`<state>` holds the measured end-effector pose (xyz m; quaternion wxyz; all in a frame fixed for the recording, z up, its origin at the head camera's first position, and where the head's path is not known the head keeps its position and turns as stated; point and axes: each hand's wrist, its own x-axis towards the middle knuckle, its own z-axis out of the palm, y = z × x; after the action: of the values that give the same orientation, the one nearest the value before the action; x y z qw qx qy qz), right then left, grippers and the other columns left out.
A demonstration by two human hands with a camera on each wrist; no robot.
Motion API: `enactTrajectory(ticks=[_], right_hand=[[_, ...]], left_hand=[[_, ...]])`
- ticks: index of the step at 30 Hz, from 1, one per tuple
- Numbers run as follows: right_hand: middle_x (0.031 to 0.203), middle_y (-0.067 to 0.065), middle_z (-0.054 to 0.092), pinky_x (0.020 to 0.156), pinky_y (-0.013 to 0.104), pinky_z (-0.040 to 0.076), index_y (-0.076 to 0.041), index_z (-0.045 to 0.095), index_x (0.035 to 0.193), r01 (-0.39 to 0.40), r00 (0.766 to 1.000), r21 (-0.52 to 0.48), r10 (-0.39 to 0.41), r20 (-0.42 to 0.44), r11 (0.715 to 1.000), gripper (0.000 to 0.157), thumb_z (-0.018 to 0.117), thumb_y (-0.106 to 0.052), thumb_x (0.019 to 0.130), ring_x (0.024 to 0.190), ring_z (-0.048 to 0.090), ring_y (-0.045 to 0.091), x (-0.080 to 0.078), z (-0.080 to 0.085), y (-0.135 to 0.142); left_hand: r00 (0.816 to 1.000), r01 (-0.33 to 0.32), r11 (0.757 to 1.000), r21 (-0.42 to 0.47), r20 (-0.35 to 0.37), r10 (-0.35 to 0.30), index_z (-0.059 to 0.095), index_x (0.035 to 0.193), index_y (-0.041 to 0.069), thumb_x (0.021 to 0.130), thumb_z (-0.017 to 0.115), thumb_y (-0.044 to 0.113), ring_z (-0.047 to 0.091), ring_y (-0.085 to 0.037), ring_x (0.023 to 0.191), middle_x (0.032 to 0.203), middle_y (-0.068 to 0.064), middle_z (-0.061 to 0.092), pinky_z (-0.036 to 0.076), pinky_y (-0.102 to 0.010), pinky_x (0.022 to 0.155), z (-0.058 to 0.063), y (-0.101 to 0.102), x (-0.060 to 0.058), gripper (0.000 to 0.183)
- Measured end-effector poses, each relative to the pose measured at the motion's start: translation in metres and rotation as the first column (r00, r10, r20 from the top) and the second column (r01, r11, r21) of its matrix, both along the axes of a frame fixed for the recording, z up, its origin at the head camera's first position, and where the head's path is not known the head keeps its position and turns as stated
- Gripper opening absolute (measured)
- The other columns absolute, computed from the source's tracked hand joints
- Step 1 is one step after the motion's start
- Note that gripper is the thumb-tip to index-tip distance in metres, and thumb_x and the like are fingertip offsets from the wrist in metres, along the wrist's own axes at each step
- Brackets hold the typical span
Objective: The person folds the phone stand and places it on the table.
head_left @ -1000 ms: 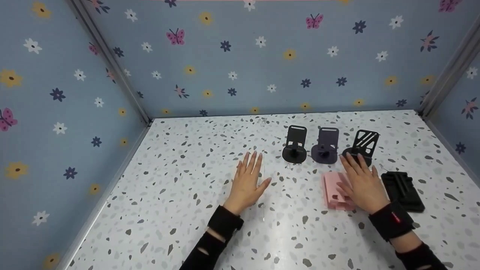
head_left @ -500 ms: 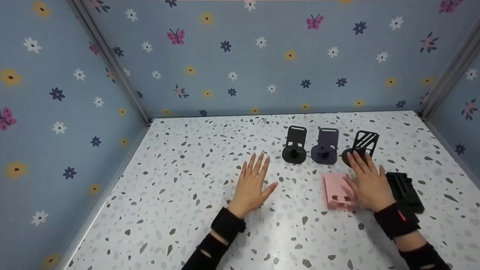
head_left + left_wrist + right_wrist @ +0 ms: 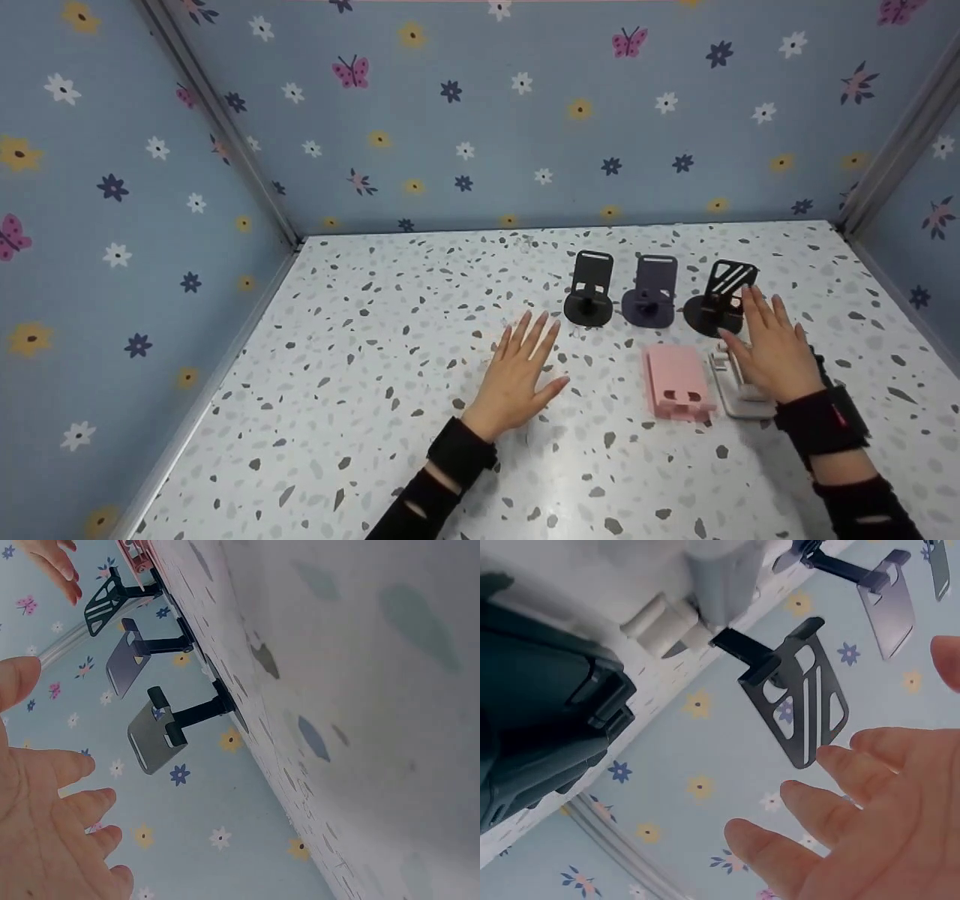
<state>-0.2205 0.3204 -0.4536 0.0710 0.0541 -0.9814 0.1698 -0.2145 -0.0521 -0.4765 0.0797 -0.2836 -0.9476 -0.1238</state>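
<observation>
My left hand (image 3: 514, 379) is held over the speckled table with its fingers straight and spread, holding nothing. My right hand (image 3: 780, 356), also flat with spread fingers, overlaps a white phone stand (image 3: 739, 405) in the head view. Beneath its wrist, a folded black phone stand (image 3: 547, 712) is mostly hidden there but shows large in the right wrist view. A pink phone stand (image 3: 675, 375) lies just left of the white one. Behind them stand a black phone stand (image 3: 592, 274), a dark purple one (image 3: 656, 277) and a black slotted one (image 3: 712, 315), near my right fingertips.
The speckled white table (image 3: 360, 360) meets a blue flowered back wall (image 3: 510, 127). Flowered side panels rise at left and right, with grey metal posts (image 3: 225, 127) in the corners.
My right hand has moved right, off the pink stand, uncovering the white stand and covering most of the folded black one. My left hand has drifted slightly right. The stands have stayed put.
</observation>
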Motion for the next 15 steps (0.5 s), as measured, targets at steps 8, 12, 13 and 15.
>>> enactTrajectory(ticks=[8, 12, 13, 15], right_hand=[[0.153, 0.045, 0.007, 0.109, 0.076, 0.017, 0.015, 0.0, 0.151, 0.014, 1.0, -0.134, -0.011, 0.022, 0.991, 0.084, 0.035, -0.046, 0.106, 0.14, 0.01, 0.063, -0.013, 0.011, 0.018], [0.15, 0.048, 0.005, 0.11, 0.073, 0.019, 0.017, -0.006, 0.15, 0.017, 0.995, -0.158, -0.001, 0.1, 0.987, 0.085, 0.031, -0.047, 0.107, 0.137, 0.012, 0.064, -0.024, 0.013, 0.028], [0.15, 0.048, 0.005, 0.11, 0.073, 0.02, 0.016, -0.007, 0.149, 0.018, 0.992, -0.163, 0.003, 0.125, 0.987, 0.085, 0.029, -0.047, 0.107, 0.136, 0.014, 0.065, -0.026, 0.013, 0.031], [0.149, 0.048, 0.008, 0.11, 0.072, 0.022, 0.015, -0.009, 0.149, 0.016, 0.984, -0.17, 0.014, 0.176, 0.985, 0.084, 0.027, -0.048, 0.107, 0.133, 0.019, 0.065, -0.029, 0.015, 0.035]], left_hand=[[0.999, 0.054, 0.998, -0.011, -0.003, -0.054, 0.016, 0.159, 0.013, 0.101, 0.044, 0.051, 0.009, -0.031, 0.154, 0.166, -0.011, 0.015, 0.01, -0.049, 0.126, -0.003, 0.005, 0.003, 0.075], [0.998, 0.068, 0.997, -0.021, 0.018, -0.067, 0.014, 0.16, 0.014, 0.101, 0.044, 0.05, 0.005, -0.029, 0.155, 0.167, -0.009, 0.012, 0.008, -0.047, 0.127, -0.004, 0.006, 0.003, 0.075], [0.997, 0.073, 0.997, -0.02, 0.022, -0.072, 0.014, 0.16, 0.014, 0.101, 0.044, 0.049, 0.005, -0.029, 0.155, 0.167, -0.009, 0.012, 0.008, -0.048, 0.127, -0.004, 0.006, 0.004, 0.075], [0.997, 0.081, 0.997, -0.021, 0.016, -0.08, 0.017, 0.159, 0.012, 0.101, 0.045, 0.049, 0.006, -0.03, 0.155, 0.167, -0.009, 0.012, 0.009, -0.048, 0.127, -0.003, 0.007, 0.004, 0.075]])
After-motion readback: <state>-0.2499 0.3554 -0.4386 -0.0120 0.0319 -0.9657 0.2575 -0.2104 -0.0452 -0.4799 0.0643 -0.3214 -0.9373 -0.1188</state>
